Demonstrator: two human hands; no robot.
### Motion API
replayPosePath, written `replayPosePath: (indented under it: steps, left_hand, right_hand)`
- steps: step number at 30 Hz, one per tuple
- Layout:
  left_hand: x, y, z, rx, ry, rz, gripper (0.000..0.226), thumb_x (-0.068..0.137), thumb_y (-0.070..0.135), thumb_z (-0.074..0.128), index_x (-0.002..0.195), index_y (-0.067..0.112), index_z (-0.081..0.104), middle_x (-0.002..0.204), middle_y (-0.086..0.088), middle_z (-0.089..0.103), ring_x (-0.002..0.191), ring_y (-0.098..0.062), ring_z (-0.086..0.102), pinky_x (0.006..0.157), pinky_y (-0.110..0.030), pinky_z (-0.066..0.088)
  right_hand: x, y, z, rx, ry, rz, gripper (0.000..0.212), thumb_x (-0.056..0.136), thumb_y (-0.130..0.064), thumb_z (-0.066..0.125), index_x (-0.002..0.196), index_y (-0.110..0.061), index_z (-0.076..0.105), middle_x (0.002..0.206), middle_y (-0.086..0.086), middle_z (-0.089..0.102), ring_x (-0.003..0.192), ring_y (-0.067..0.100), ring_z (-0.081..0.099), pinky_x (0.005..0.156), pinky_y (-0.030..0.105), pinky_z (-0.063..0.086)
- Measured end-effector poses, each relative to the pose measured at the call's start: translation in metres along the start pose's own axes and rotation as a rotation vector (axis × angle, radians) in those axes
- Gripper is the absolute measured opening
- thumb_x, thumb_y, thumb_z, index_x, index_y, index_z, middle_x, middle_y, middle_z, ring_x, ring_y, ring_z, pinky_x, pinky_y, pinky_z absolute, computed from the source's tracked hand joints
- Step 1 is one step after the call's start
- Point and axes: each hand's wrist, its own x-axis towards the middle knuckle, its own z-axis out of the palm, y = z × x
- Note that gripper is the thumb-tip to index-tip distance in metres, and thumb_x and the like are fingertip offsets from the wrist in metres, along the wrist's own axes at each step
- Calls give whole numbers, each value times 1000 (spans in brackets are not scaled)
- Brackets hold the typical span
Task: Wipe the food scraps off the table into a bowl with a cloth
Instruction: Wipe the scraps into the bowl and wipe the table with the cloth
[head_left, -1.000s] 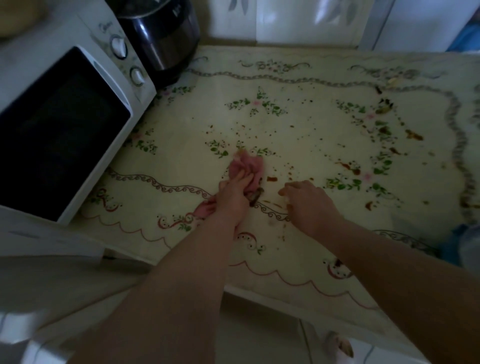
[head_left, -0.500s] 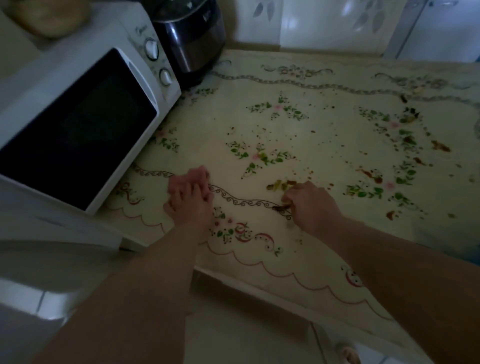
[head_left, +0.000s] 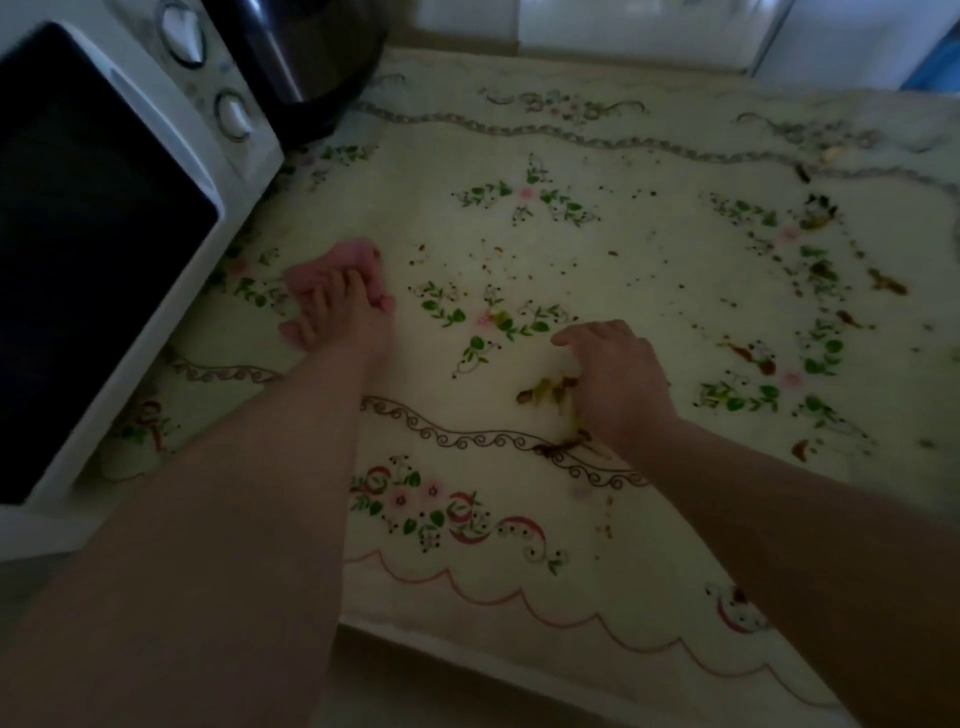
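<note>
Head view: my left hand (head_left: 343, 325) clenches the cloth (head_left: 332, 260) in its fingers (head_left: 323, 296). The scrap pile (head_left: 545, 391) lies rightward across the tabletop (head_left: 415, 371), against my loosely cupped, empty-looking right hand (head_left: 618, 379).

soft pink cloth (head_left: 332, 265), glossy tablecloth (head_left: 649, 249), shiny cooker (head_left: 306, 57)

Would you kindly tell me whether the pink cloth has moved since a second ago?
Yes: the pink cloth, in the left hand, has slid left across the table, toward the microwave.
</note>
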Motion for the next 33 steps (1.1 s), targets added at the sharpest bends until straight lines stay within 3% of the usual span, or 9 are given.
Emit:
replayPosePath:
  steps: [5,15,22,28,33]
  left_hand:
    - [23,39,-6,-19,-27,67,61,101,38,30,155,24,5,163,-4,-1,150,-29,-2,118,-56,0]
    - [4,86,9,11,-116,410,59,101,19,33,155,26,11,163,4,-1,150,-22,-4,122,-42,-1]
    - [-53,108,33,-41,-167,575,53,101,28,39,151,36,23,162,13,10,150,-20,3,121,-44,-3]
    - [-117,129,50,-113,-181,653,56,98,13,42,148,36,33,160,14,19,149,-18,10,120,-45,3]
    - [-162,150,68,-74,-222,706,56,95,19,49,147,33,35,160,12,20,147,-18,14,120,-44,9]
  right_hand:
    - [-1,42,2,-62,45,127,63,79,7,39,134,-21,51,136,2,55,129,23,40,103,40,33]
    - [-8,54,-3,-65,68,177,57,82,3,41,133,-21,52,135,1,53,127,23,40,103,39,34]
    - [-34,70,-15,-119,22,255,49,87,-3,46,131,-23,55,135,2,50,126,23,43,101,40,37]
    - [-63,92,-31,-165,-32,328,47,92,-4,41,134,-21,52,136,3,50,126,23,44,101,42,38]
    - [-87,109,-44,-179,-49,347,49,90,-4,43,135,-21,51,136,5,50,128,25,43,104,43,37]
